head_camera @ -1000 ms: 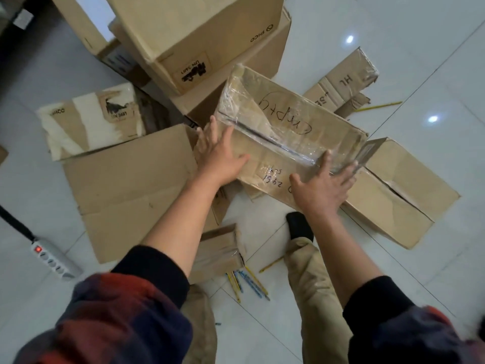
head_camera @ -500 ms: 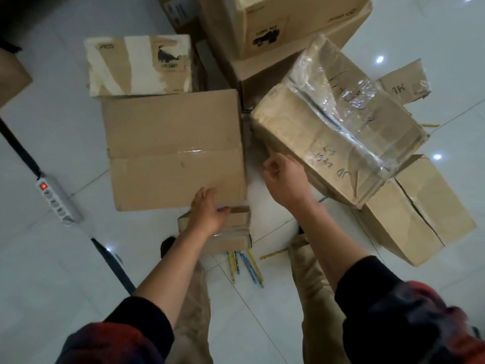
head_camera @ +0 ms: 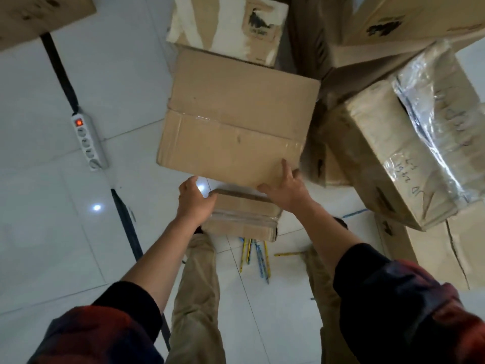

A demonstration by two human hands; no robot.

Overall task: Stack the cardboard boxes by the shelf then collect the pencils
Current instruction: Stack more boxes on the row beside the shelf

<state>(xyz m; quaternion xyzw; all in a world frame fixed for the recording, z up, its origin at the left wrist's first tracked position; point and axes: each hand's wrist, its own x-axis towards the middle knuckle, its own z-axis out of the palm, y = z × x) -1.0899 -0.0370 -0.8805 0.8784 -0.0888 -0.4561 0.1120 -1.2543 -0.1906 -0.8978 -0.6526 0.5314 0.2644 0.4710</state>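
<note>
A large plain cardboard box (head_camera: 236, 119) lies on the white tile floor in front of me. My right hand (head_camera: 286, 189) grips its near right corner, fingers on the top face. Under its near edge sits a small cardboard box (head_camera: 244, 219). My left hand (head_camera: 195, 199) holds that small box's left end, thumb on its top corner and fingers curled down the side. Several yellow and blue pencils (head_camera: 258, 256) lie on the floor between my legs. One yellow pencil (head_camera: 288, 254) lies apart to their right.
A box wrapped in clear tape (head_camera: 380, 158) leans on other boxes at the right. A torn white-and-brown box (head_camera: 225, 24) and bigger boxes stand behind. A power strip (head_camera: 88, 143) with a black cable (head_camera: 128, 227) lies at the left. A blue pencil (head_camera: 354, 213) lies by the right boxes.
Both hands let go of the taped box, now resting at the right. The view swung left. My right hand moved onto the large plain box; my left hand came down to the small box.
</note>
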